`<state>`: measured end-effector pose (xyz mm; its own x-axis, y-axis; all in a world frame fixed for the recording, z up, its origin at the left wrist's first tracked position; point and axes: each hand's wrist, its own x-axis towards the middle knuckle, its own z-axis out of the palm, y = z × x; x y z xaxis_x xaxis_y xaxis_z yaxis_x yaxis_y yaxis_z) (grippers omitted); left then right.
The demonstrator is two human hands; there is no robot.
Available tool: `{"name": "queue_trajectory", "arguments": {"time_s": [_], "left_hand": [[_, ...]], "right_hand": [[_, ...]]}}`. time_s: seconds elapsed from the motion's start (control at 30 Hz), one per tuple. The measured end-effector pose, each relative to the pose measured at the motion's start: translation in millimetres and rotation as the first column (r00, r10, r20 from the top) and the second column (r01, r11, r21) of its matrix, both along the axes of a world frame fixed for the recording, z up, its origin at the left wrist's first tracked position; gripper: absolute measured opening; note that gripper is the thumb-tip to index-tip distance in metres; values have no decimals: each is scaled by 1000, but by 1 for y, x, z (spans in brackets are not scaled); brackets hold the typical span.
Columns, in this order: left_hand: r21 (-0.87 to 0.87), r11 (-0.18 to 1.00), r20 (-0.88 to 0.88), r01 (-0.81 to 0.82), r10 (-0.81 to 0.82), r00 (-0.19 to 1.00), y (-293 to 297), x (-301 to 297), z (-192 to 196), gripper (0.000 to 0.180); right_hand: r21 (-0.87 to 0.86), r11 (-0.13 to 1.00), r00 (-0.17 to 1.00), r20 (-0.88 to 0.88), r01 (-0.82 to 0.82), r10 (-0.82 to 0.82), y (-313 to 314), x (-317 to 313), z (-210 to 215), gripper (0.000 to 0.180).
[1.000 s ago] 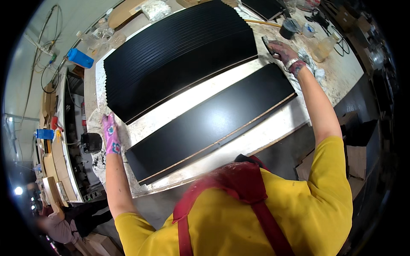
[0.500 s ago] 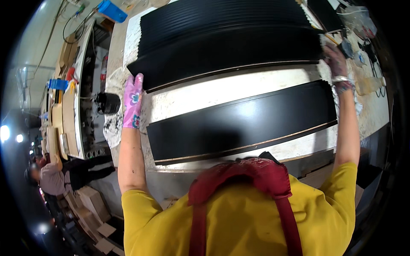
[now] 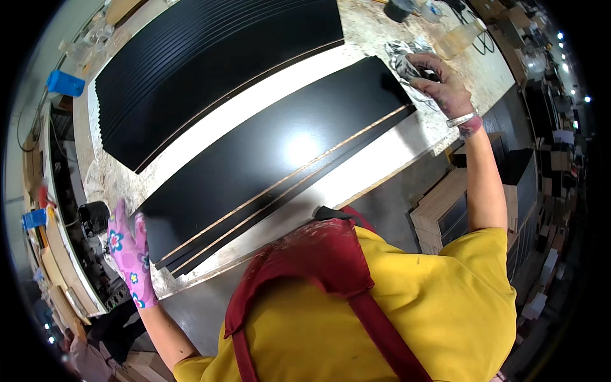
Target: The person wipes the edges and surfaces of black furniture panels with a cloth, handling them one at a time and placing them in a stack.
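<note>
Black flat boards (image 3: 254,172) lie in a small stack near the table's front edge, two pale front edges showing, slightly out of line. My left hand (image 3: 132,258), in a pink flowered glove, is at the stack's left end with its thumb and fingers apart. Whether it touches the boards is hard to tell. Past the stack's right end, my right hand (image 3: 447,92), in a stained thin glove, curls its fingers round a crumpled rag (image 3: 402,65) smeared black and white. A larger row of overlapping black boards (image 3: 216,70) lies farther back.
The white, paint-stained worktable (image 3: 356,194) carries a dark cup (image 3: 399,9) and a plastic bottle (image 3: 459,39) at the far right. A black jar (image 3: 94,218) stands by my left hand. Stacked wooden panels (image 3: 439,207) are on the floor at the right.
The view has turned, shifting the table. A second board edge now shows in the near stack. My left hand has come from the far row to the near stack; my right hand is on the rag.
</note>
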<state>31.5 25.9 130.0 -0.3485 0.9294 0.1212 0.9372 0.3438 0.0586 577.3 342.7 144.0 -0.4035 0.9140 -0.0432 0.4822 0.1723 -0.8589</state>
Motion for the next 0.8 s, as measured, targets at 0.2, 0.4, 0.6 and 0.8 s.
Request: {"name": "queue_trajectory", "arguments": {"time_s": [0.2, 0.4, 0.6, 0.8], "left_hand": [[33, 939, 141, 343, -345, 928, 57, 52, -33, 54], [-87, 961, 140, 262, -249, 958, 59, 61, -28, 57], [-96, 966, 100, 241, -231, 968, 57, 49, -36, 53], [-154, 930, 360, 333, -261, 895, 45, -13, -16, 48]], "right_hand": [[307, 920, 869, 490, -245, 67, -23, 28, 3, 48], [457, 740, 763, 635, -494, 118, -37, 8, -7, 53], [536, 527, 712, 669, -660, 211, -77, -95, -16, 46], [556, 524, 741, 622, -645, 252, -100, -120, -9, 47]]}}
